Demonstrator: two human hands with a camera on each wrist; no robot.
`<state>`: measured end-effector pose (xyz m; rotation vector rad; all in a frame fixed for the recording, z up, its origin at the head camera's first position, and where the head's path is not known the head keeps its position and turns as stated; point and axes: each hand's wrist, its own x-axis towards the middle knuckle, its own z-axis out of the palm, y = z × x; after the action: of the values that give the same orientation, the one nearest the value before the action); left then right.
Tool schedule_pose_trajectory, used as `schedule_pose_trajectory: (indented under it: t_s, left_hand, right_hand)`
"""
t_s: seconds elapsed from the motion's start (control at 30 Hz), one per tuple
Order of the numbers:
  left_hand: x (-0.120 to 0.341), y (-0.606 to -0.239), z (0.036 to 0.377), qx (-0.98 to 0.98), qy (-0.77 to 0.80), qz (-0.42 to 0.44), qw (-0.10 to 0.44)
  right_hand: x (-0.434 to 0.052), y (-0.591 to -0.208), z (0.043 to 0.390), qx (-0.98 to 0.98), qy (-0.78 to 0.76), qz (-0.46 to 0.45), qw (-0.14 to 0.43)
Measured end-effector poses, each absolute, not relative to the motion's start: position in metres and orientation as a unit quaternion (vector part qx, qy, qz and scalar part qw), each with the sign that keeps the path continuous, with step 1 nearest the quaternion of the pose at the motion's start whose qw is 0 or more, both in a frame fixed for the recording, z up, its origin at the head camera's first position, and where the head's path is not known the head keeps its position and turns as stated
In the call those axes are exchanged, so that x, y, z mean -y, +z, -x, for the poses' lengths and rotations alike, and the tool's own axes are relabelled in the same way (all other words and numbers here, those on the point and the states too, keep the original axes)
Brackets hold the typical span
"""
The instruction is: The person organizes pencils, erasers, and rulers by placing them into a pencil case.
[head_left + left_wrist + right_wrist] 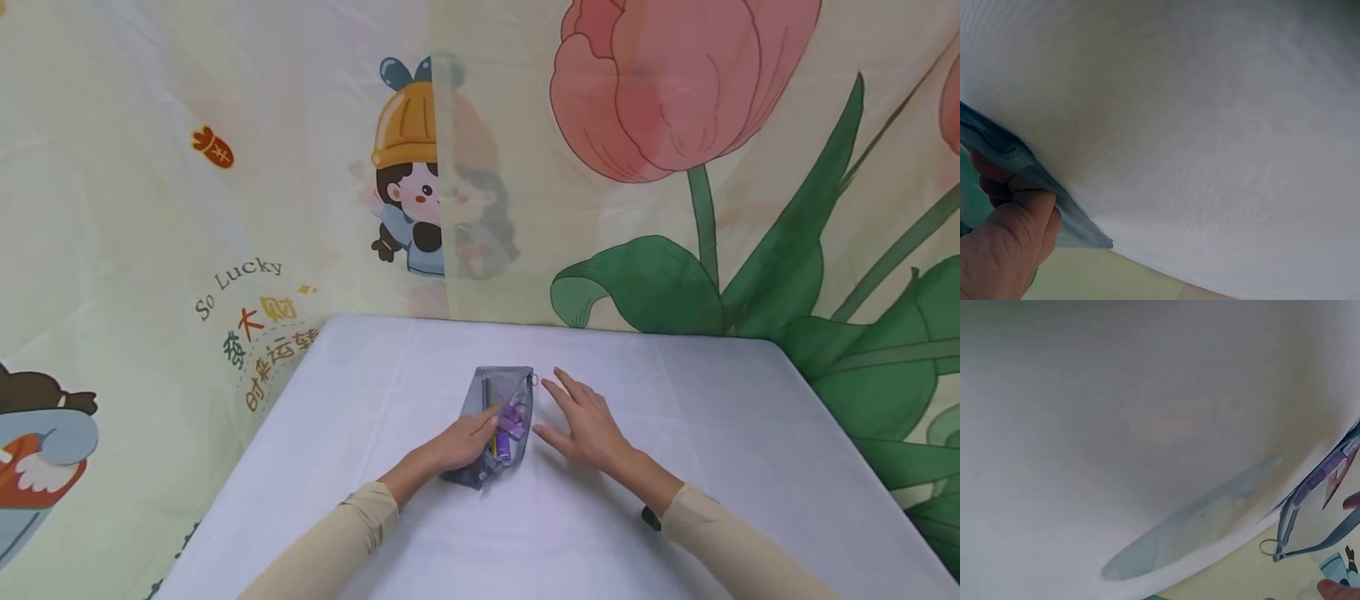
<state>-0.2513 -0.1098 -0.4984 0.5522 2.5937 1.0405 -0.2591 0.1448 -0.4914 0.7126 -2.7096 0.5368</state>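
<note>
From the head camera, a grey mesh pouch (498, 425) lies on the white table (750, 467), between the two hands; the left hand (461, 442) rests on the pouch's near left part, its fingers laid over the mesh and lightly bent, the fingertips reaching toward the purple items (512, 421) seen through the fabric; the right hand (585, 425) lies flat on the table just to the right of the pouch, fingers straight and spread, holding nothing; its fingertips point toward the zipper pull (533, 380) at the pouch's far corner; a printed cloth backdrop (225, 208) hangs behind the table.

From the left wrist camera, the left hand (1007, 244) shows at the lower left edge, thumb and fingers closed on the edge of the pouch (1004, 153), which runs up and away from the hand; the table (1210, 125) fills the rest of the view.

From the right wrist camera, the pouch (1325, 487) sits at the right edge, its ring-shaped zipper pull (1267, 547) hanging free; only a fingertip (1335, 589) of the right hand shows beside it, so its pose cannot be told here.
</note>
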Motion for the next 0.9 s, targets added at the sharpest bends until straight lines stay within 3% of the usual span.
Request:
schedule_pose_trajectory:
  t_s: [0.47, 0.9]
  left_hand:
    - [0.109, -0.499, 0.251, -0.898, 0.365, -0.188, 0.157]
    - [0.11, -0.498, 0.254, -0.899, 0.36, -0.192, 0.159]
  right_hand:
    - [-0.2, -0.494, 0.243, 0.968, 0.116, -0.202, 0.091]
    - [-0.251, -0.507, 0.235, 0.981, 0.093, -0.149, 0.08]
